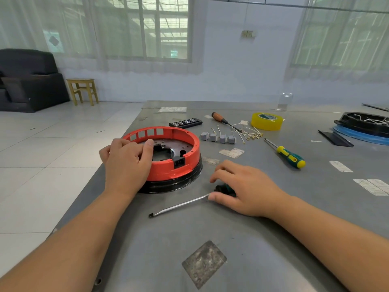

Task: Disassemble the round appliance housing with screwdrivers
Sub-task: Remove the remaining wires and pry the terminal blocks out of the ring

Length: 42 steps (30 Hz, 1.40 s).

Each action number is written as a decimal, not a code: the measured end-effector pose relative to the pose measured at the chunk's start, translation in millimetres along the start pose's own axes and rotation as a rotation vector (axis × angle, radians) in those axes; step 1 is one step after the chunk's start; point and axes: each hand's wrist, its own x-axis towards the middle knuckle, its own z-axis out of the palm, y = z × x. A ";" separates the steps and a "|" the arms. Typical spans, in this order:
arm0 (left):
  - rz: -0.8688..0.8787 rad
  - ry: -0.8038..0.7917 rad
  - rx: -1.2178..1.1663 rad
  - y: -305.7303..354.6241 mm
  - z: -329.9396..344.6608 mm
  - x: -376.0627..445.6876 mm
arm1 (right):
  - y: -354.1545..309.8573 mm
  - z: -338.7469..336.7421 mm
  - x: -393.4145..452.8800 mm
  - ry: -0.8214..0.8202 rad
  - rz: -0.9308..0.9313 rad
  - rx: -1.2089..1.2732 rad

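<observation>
From the head view, my left hand [126, 163] clamps the near rim of the round red housing [168, 152], thumb hooked over the wall, fingers wrapped outside; that grip is pressed onto the rim. The housing sits on the table [252, 239] at eleven o'clock from my right hand [244, 186]. My right hand lies palm-down over the handle of the flat screwdriver [179, 205], fingers curled loosely around it, not lifted. Its long axis runs from two o'clock at the handle to eight o'clock at the blade, tip pointing away from the housing. I judge the shaft must swing toward the housing next.
</observation>
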 end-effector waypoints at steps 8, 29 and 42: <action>0.231 -0.037 0.150 32.0 2.3 -12.7 | 2.7 2.2 -2.2 0.027 -0.086 -0.012; 0.251 0.002 0.154 30.5 4.3 -15.8 | 70.7 17.2 8.2 0.129 0.747 -0.359; 0.204 -0.060 0.006 34.7 1.1 -29.2 | 59.5 8.5 8.5 0.056 0.755 -0.387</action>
